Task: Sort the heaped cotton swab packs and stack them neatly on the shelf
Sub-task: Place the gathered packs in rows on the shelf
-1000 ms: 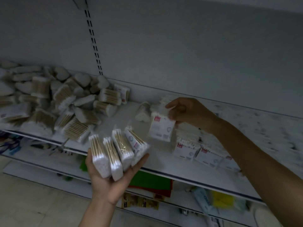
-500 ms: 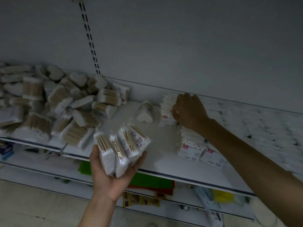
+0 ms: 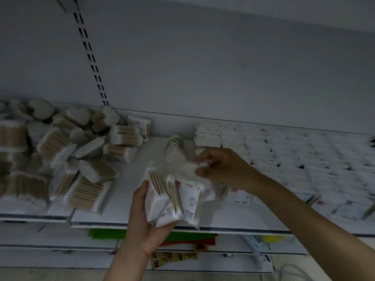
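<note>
Head view: L hand [image 3: 142, 226] grips fanned swab packs [image 3: 160, 201], long axes upright, over shelf [image 3: 243, 218] front; R hand [image 3: 225, 169] pinches blurred top pack [image 3: 185, 169], neat stacks [image 3: 209, 134] beyond, to its right.

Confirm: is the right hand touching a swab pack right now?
Touching. The head view shows the right hand pinching a blurred white pack between thumb and fingers, above the bundle in the left hand.

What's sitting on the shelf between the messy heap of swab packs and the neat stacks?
Head view: a single tub-shaped swab pack, with bare shelf around it, between heap and stacks.
</note>
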Demonstrator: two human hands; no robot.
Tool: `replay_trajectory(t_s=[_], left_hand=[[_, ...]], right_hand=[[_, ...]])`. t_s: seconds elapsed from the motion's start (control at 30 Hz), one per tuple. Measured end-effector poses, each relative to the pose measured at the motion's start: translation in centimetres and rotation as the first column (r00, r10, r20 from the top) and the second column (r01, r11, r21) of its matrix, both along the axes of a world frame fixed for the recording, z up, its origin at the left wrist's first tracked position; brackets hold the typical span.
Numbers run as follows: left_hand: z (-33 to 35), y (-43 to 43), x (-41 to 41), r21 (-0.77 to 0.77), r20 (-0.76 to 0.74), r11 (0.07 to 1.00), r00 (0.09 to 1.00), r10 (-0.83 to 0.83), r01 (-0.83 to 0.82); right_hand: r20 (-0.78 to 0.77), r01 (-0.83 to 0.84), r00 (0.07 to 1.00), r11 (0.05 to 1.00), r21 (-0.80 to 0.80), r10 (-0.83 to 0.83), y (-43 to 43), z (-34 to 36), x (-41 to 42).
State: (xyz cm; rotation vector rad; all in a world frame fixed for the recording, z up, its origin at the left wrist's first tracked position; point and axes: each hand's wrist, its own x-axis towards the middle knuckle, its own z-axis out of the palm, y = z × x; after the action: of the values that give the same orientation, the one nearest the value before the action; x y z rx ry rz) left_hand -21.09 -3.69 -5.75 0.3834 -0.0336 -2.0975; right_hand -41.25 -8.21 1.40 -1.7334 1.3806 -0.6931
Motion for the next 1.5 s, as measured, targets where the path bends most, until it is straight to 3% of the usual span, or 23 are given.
replay_trajectory(t_s=[0.1,0.17,0.37,0.47,0.53,0.8,0.97,1.1,1.17,1.27,1.37,1.5], left_hand=[[0.4,-1.0,0.5,-0.063,-0.036,0.991,0.992,-0.119,0.117],[-0.2,-1.7,0.8,-0.02,-0.01,0.993,0.994,-0.113,0.113],[-1.2,-2.5,1.3,0.09,0.073,0.993,0.995,0.073,-0.079],[-1.2,-2.9,1.3,0.069,0.06,0.985,0.986,0.154,-0.158],[-0.7,-3.0,1.2,0.073,0.055,0.979,0.981,0.188,-0.192],[-0.4,-3.3,0.5,0.016,0.074,0.991,0.988,0.135,-0.136],[-0.7,-2.9,-0.3,0.03,0.084,0.994,0.991,0.106,-0.109],[-0.5,-2.5,-0.8,0.058,0.089,0.993,0.992,0.093,-0.099],[-0.3,-2.3,-1.0,0.042,0.098,0.996,0.993,0.072,-0.077],[0.2,-2.0,-1.4,0.039,0.08,0.998,0.996,0.036,-0.039],[0.7,-1.5,-1.6,0.005,0.063,1.0,0.998,-0.013,0.013],[0.6,-1.5,-1.3,0.025,0.14,0.999,0.989,-0.046,0.043]], right_hand=[[0.0,0.09,0.996,0.996,-0.011,-0.09,-0.2,0.8,-1.5],[-0.043,0.138,0.989,0.988,-0.063,-0.141,-0.7,0.7,-2.0],[-0.268,0.127,0.94,0.945,-0.302,-0.212,-1.7,-1.9,-2.8],[-0.519,0.015,0.802,0.877,-0.479,-0.297,-2.2,-2.6,-2.9],[-0.591,-0.04,0.726,0.837,-0.545,-0.35,-2.6,-2.6,-2.9],[-0.838,-0.123,0.455,0.911,-0.394,-0.301,-3.1,-1.4,-2.0],[-0.745,-0.121,0.549,0.845,-0.521,-0.38,-2.1,-1.9,-3.0],[-0.606,-0.057,0.701,0.818,-0.572,-0.375,-1.0,-1.9,-3.2],[-0.493,-0.005,0.822,0.862,-0.507,-0.285,-0.2,-1.1,-2.3],[-0.269,0.072,0.954,0.972,-0.222,-0.132,0.9,0.0,-0.7],[-0.162,-0.027,0.986,1.0,0.005,0.027,1.3,0.1,-0.1],[-0.247,-0.121,0.962,0.993,0.004,0.119,1.3,1.0,-1.0]])
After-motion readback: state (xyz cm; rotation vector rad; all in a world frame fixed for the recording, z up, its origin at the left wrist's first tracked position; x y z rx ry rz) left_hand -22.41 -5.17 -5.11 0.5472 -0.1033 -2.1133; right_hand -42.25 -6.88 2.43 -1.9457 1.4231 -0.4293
